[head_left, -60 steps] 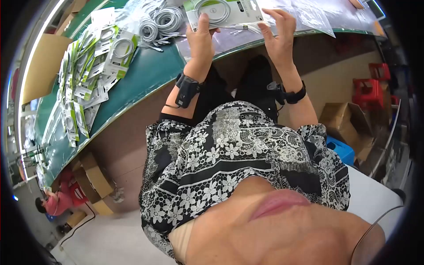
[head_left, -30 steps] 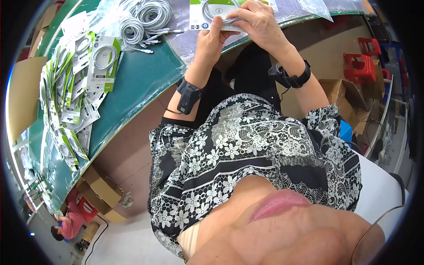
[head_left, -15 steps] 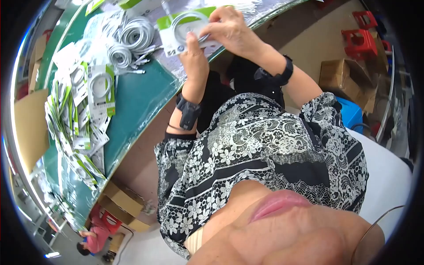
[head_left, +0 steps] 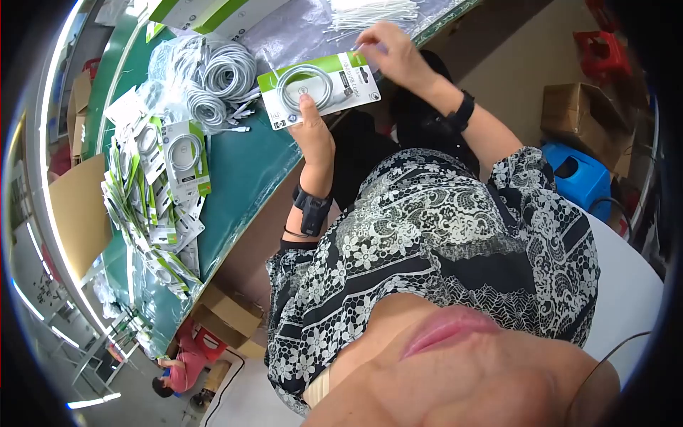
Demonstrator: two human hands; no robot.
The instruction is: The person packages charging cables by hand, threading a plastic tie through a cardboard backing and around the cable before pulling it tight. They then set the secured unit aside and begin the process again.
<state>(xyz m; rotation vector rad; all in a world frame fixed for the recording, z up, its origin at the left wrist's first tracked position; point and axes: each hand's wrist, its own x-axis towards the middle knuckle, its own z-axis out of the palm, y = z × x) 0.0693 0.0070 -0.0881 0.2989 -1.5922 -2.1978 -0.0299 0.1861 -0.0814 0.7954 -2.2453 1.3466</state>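
Observation:
My left hand point(head_left: 313, 136) holds a white and green packaging card point(head_left: 343, 95) by its lower left part, with the thumb pressed on the front. A coiled grey-white cable point(head_left: 304, 87) lies against the card, and one cable end sticks up past its top edge. At the card's upper right corner is my right hand point(head_left: 390, 55), its fingertips drawn together. Whatever is between those fingertips is too small to make out.
Carded cables point(head_left: 153, 185) are heaped on the green table point(head_left: 231, 167). Loose cable coils point(head_left: 228, 71) lie behind them, beside white strips point(head_left: 373, 13) and green-white boxes point(head_left: 238, 14). Cardboard boxes point(head_left: 580, 117), a blue stool point(head_left: 576, 178) and a red stool point(head_left: 601, 55) stand right. Another person point(head_left: 186, 363) sits lower left.
My right hand has moved off the cable coil to the card's upper right corner. More of the card's front now shows. The whole view has shifted slightly.

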